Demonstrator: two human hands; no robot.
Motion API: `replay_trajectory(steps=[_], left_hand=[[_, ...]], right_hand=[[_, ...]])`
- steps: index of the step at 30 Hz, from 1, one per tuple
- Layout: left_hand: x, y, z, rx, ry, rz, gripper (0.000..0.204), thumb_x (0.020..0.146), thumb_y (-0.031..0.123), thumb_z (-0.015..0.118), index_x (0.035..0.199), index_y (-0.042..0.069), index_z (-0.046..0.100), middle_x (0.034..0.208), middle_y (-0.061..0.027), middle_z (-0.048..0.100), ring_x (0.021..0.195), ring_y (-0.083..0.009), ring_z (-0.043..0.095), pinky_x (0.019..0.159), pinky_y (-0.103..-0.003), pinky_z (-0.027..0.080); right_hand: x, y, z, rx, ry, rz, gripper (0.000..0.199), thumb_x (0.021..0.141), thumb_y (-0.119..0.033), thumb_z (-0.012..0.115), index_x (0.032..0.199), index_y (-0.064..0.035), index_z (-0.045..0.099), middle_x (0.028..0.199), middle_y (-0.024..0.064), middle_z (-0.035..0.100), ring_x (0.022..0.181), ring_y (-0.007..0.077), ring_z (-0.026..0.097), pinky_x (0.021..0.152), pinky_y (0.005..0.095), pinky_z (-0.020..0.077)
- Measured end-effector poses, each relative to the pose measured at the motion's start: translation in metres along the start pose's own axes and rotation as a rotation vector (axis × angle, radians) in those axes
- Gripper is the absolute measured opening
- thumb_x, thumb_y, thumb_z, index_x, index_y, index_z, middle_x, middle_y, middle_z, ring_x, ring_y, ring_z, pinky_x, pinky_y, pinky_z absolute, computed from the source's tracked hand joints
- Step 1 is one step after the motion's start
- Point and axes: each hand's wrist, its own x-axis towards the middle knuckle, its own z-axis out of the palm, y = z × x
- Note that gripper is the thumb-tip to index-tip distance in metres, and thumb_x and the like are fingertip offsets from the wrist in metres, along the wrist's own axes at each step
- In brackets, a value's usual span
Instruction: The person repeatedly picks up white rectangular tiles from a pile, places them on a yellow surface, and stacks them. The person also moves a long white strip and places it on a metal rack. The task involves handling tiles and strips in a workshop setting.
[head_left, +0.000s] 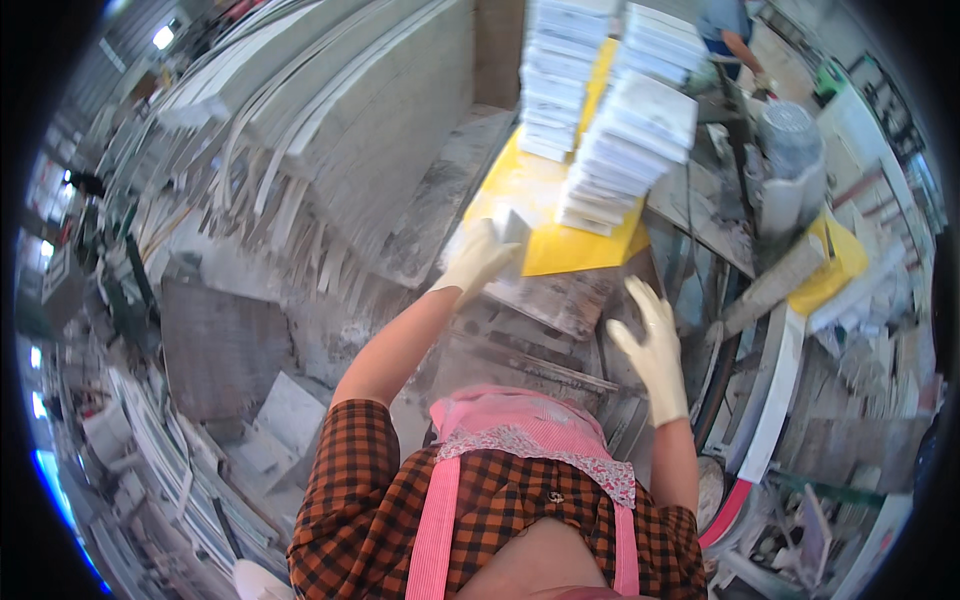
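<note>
My left hand [482, 258], in a cream rubber glove, is closed on a small grey-white tile [511, 226], slightly blurred, at the near left corner of a yellow sheet [572, 250]. Part of the tile is hidden by the fingers. Beyond it, on the same sheet, rise tall stacks of white tiles; the nearest stack [628, 150] leans a little unevenly. My right hand [652, 345], gloved alike, hangs in the air to the right, below the sheet's near edge. Its fingers are spread and nothing is in them.
Large stone slabs [360, 130] stand on edge at the left. A wrapped roll [792, 140] and a yellow bag [835, 262] are on the right. Another person [728, 30] works at the far right. Stone offcuts [285, 425] lie at the lower left.
</note>
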Motion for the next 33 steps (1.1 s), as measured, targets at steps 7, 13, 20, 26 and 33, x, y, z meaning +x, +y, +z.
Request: replay_trajectory(steps=[7,13,20,26,33], left_hand=[[0.05,-0.016,0.04,0.416,0.099,0.288,0.055,0.097,0.052,0.051,0.115,0.003,0.071,0.094,-0.0183,0.075,0.091,-0.0268,0.074,0.078,-0.043,0.055],[0.048,-0.005,0.036,0.138,0.054,0.112,0.052,0.09,0.031,0.064,0.13,-0.002,0.058,0.112,-0.019,0.068,0.097,-0.0303,0.07,0.071,-0.041,0.058],[0.042,-0.002,0.039,0.068,0.084,0.031,0.048,0.091,0.029,0.066,0.128,0.001,0.057,0.111,-0.0143,0.066,0.093,-0.0255,0.069,0.063,-0.037,0.059],[0.068,-0.028,0.031,0.082,0.096,0.079,0.049,0.088,0.027,0.071,0.127,-0.001,0.06,0.11,-0.0148,0.068,0.093,-0.0269,0.068,0.076,-0.039,0.057],[0.074,-0.045,0.031,0.526,0.18,0.235,0.047,0.089,0.043,0.063,0.121,0.01,0.069,0.11,-0.014,0.074,0.105,-0.0261,0.07,0.089,-0.039,0.053]], right_hand=[[-0.282,0.107,-0.132,-0.235,0.581,0.704,0.03,0.098,-0.018,0.06,0.124,-0.004,0.068,0.127,0.014,0.069,0.121,0.0326,0.062,0.116,0.043,0.0367],[-0.393,0.117,-0.162,-0.743,0.401,0.884,0.06,0.088,-0.017,0.071,0.143,-0.0023,0.052,0.147,0.0194,0.054,0.138,0.0336,0.048,0.121,0.0459,0.0292],[-0.333,0.192,-0.161,-0.925,0.263,0.697,0.08,0.083,-0.025,0.076,0.152,-0.0029,0.041,0.155,0.0186,0.045,0.145,0.0325,0.04,0.123,0.0488,0.0253],[-0.349,0.22,-0.167,-0.923,0.368,0.551,0.066,0.085,-0.024,0.073,0.141,0.0021,0.051,0.14,0.02,0.058,0.134,0.031,0.053,0.117,0.0458,0.0369],[-0.3,0.243,-0.184,-0.835,0.379,0.183,0.044,0.08,-0.01,0.072,0.123,-0.0007,0.067,0.134,0.0142,0.064,0.129,0.0313,0.056,0.119,0.0485,0.0348]])
